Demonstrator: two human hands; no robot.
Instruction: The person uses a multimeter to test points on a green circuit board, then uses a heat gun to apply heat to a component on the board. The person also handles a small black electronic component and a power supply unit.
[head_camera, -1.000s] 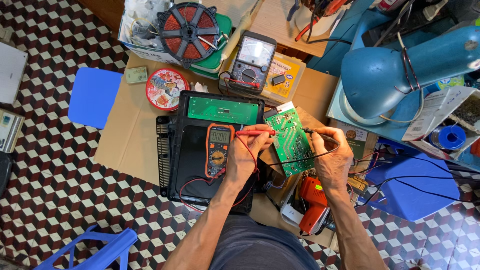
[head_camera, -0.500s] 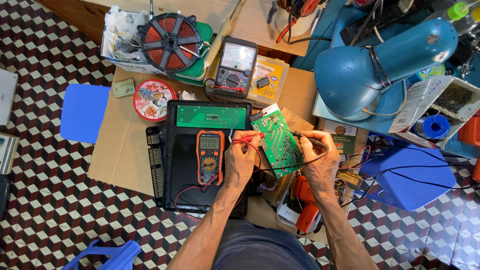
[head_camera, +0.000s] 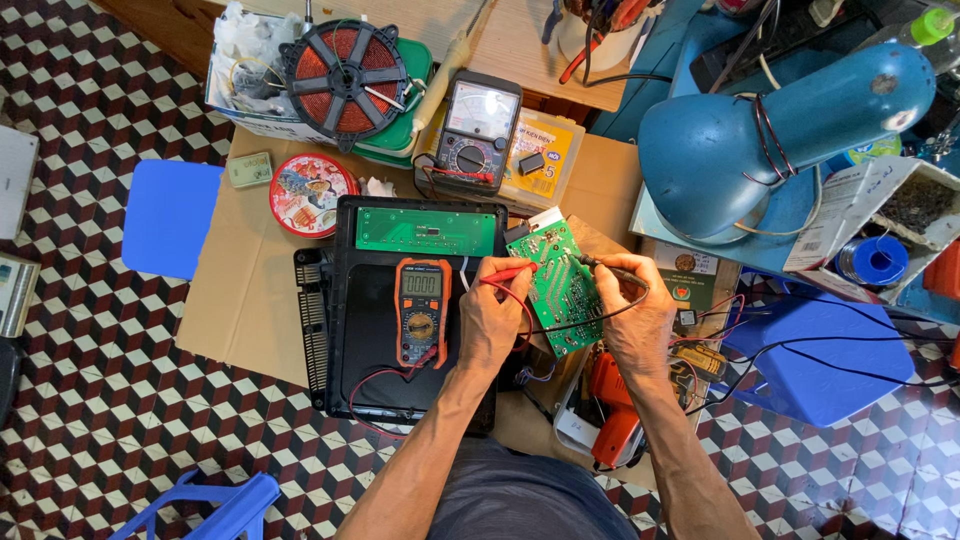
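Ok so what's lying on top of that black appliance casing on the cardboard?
On the black casing lie an orange multimeter with its red lead, and a long green circuit board along the far edge. The left hand covers its right part.

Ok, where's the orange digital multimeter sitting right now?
The orange digital multimeter lies face-up on the black appliance casing, just left of the left hand and below the long green board.

2 multimeters (head_camera: 421, 310) | 2 circuit boards (head_camera: 563, 288) | 2 probes (head_camera: 506, 272) | 1 lamp (head_camera: 770, 140)
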